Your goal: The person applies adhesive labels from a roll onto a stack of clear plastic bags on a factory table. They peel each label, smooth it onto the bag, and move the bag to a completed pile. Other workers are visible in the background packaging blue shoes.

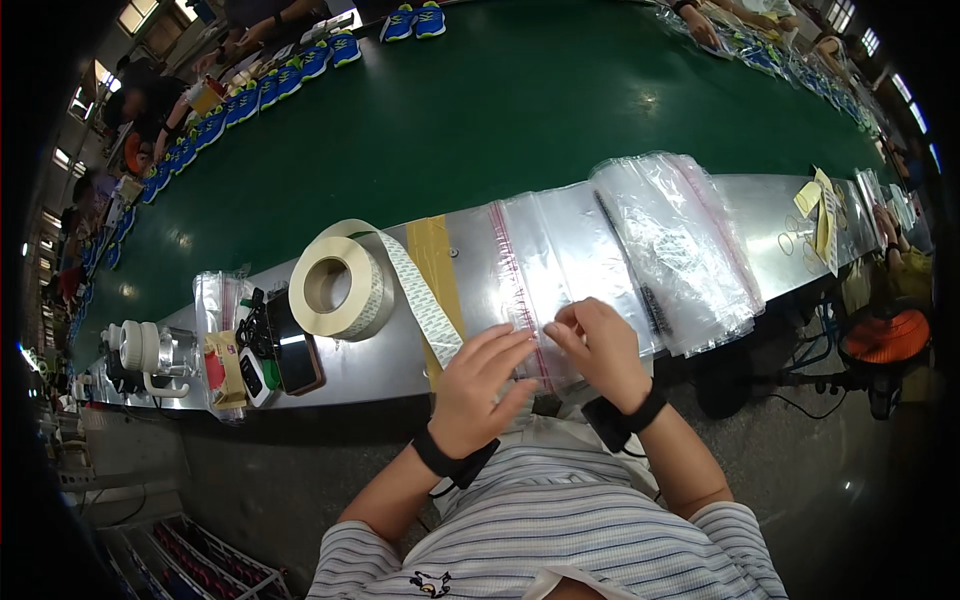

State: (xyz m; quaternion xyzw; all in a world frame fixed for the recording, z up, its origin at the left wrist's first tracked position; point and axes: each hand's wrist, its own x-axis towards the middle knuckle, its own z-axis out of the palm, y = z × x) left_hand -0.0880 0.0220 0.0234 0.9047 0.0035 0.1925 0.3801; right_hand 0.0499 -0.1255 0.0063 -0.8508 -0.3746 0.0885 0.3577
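Note:
My left hand (480,388) is held over the table's near edge, its fingers stretched out and the thumb apart, with nothing seen in it. Just above that hand ends a printed white label strip (412,285), which runs from a large label roll (375,300) with a cardboard core. My right hand (606,352) has its fingers curled in and the thumb against them; what they hold, if anything, is too small to make out. Beneath both hands lies a stack of clear plastic bags (555,250) with a red-lined edge. A second pile of clear bags (675,250) overlaps it on the right.
Left of the roll lie a phone (295,345), a black cable (252,325) and a clear jug (175,352). Beyond the metal ledge (385,375) runs a green belt (400,140) with blue shoes (240,104) along its far side. Other people work there. An orange fan (885,338) stands right.

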